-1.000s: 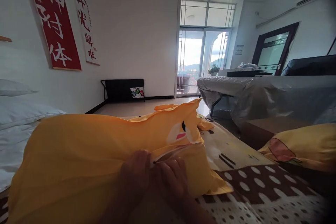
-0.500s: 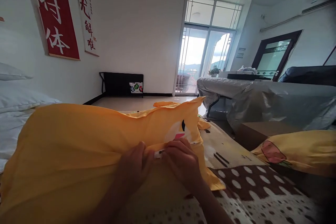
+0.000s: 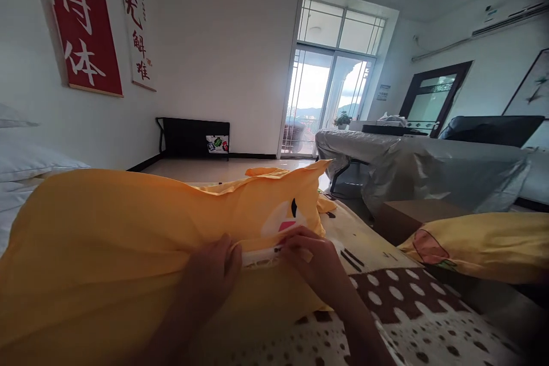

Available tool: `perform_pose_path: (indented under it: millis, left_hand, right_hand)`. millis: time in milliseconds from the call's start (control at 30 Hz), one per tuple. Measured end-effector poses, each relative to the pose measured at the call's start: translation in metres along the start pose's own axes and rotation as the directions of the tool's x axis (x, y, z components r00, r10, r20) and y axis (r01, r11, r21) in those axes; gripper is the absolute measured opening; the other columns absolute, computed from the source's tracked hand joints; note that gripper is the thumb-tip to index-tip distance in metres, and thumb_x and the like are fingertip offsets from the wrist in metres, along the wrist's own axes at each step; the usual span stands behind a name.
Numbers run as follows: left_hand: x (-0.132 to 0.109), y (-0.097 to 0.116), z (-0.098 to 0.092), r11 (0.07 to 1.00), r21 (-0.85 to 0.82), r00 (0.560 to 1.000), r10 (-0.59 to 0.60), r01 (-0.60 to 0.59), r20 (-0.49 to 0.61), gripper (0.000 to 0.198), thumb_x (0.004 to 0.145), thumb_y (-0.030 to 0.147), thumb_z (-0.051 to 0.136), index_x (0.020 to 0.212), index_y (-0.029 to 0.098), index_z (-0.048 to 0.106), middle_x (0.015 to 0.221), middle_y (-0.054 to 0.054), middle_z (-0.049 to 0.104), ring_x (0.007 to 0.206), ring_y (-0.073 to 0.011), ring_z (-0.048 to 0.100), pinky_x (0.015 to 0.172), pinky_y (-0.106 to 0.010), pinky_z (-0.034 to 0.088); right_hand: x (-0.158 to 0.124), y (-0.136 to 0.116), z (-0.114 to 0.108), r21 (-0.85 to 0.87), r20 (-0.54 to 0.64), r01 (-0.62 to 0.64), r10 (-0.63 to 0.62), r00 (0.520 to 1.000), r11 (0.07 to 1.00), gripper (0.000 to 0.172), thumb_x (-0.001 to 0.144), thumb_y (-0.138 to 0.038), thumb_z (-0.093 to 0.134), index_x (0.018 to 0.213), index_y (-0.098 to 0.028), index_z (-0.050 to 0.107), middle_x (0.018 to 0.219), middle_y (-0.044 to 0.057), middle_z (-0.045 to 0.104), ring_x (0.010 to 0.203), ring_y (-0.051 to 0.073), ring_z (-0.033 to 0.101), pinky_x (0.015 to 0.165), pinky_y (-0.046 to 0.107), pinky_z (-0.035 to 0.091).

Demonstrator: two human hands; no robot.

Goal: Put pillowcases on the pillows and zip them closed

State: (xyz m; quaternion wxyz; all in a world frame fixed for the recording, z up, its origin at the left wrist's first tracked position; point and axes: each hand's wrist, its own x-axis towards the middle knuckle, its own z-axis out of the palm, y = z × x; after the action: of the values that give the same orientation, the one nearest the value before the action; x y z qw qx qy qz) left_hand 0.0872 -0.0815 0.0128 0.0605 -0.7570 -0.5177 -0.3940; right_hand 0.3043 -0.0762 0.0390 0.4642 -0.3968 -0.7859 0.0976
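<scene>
A large yellow pillow (image 3: 107, 223) with a printed cartoon face lies in front of me. Along its near side runs a zipper, with a white strip (image 3: 257, 256) showing between my hands. My left hand (image 3: 214, 274) is closed on the yellow fabric at the left end of that strip. At the other end, my right hand (image 3: 311, 260) pinches at a small dark zipper slider (image 3: 278, 250); its fingertips partly cover it. The pillow's lower side is in shadow and partly behind my forearms.
Beneath the pillow is a patterned brown and cream blanket (image 3: 398, 291). Another yellow pillow (image 3: 493, 246) lies at the right, near a cardboard box (image 3: 407, 214). White pillows (image 3: 38, 154) are at the left. A plastic-covered table (image 3: 433, 166) stands beyond, by a glass door (image 3: 326, 97).
My right hand has slid to the right along the zipper, away from my left hand. The white strip between them has become longer. The whole view has shifted slightly.
</scene>
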Motion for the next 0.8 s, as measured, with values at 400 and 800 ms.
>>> perform_pose_path:
  millis: [400, 800]
  left_hand:
    - [-0.001, 0.0, -0.004, 0.996, -0.015, 0.99, -0.087, 0.089, 0.107, 0.033, 0.09, 0.039, 0.028, 0.065, 0.021, 0.038, 0.057, 0.002, 0.05, 0.054, -0.0145, 0.048, 0.055, -0.026, 0.029]
    - [-0.001, 0.001, -0.006, 0.997, -0.015, 0.991, -0.078, 0.08, 0.105, 0.033, 0.09, 0.038, 0.029, 0.065, 0.021, 0.043, 0.057, 0.002, 0.052, 0.054, -0.0147, 0.051, 0.055, -0.026, 0.031]
  right_hand:
    - [-0.002, 0.023, -0.025, -0.061, 0.052, -0.154, 0.157, 0.986, 0.986, 0.015, 0.08, -0.024, 0.056, 0.075, -0.021, 0.07, 0.085, 0.002, 0.07, 0.081, 0.016, 0.064, 0.076, 0.026, 0.048]
    - [-0.001, 0.035, -0.037, -0.223, -0.076, -0.301, 0.291, 0.954, 0.927, 0.017, 0.074, -0.025, 0.054, 0.065, -0.022, 0.067, 0.077, 0.001, 0.071, 0.072, 0.018, 0.063, 0.069, 0.028, 0.043]
